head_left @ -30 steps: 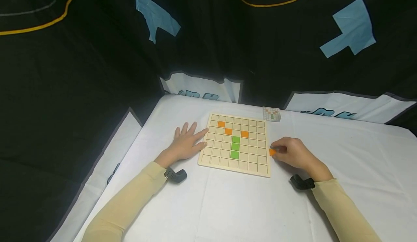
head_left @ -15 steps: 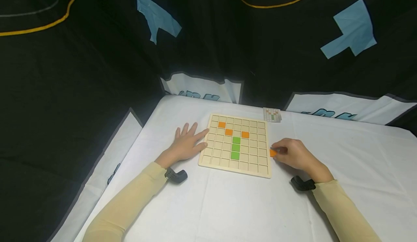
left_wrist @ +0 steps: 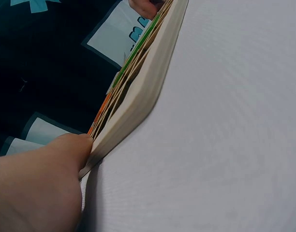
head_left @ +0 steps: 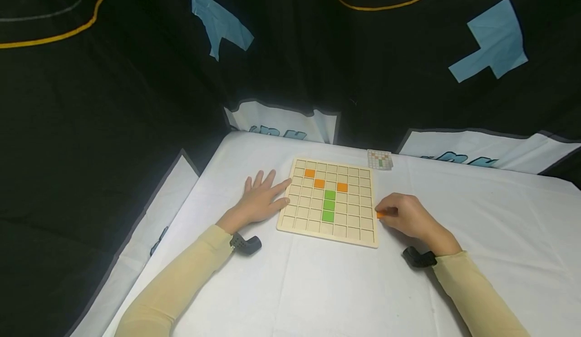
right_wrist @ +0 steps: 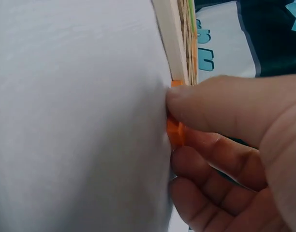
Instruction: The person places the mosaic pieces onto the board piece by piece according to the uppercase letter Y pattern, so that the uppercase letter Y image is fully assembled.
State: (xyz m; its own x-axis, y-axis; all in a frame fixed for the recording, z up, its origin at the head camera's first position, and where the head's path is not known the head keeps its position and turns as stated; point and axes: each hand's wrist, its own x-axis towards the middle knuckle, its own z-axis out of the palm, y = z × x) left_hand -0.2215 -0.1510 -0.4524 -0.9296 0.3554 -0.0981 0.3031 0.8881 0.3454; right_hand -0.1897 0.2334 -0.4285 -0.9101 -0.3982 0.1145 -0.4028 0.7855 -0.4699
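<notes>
A square wooden grid board [head_left: 354,221] lies on the white-covered table. My left hand [head_left: 259,200] rests flat at its left side, fingers spread, thumb and index fingertip at the board's edge. Set in the grid are three orange tiles [head_left: 320,183] and, below them, three green tiles [head_left: 329,205] in a column. Just off the board's right edge, my right hand [head_left: 404,213] pinches another orange tile [right_wrist: 175,131] low at the tabletop. The right wrist view shows the thumb across that tile, covering its middle, with the other fingers curled behind.
Behind the board's far right corner lies a small printed card [head_left: 380,160] with a grid pattern in orange and green. A black cloth [head_left: 136,100] with blue tape pieces [head_left: 501,39] hangs behind and to the left of the table [head_left: 317,286].
My right fingers have shifted slightly on the orange tile, and less of it shows in the head view. The left hand and the board stay in place.
</notes>
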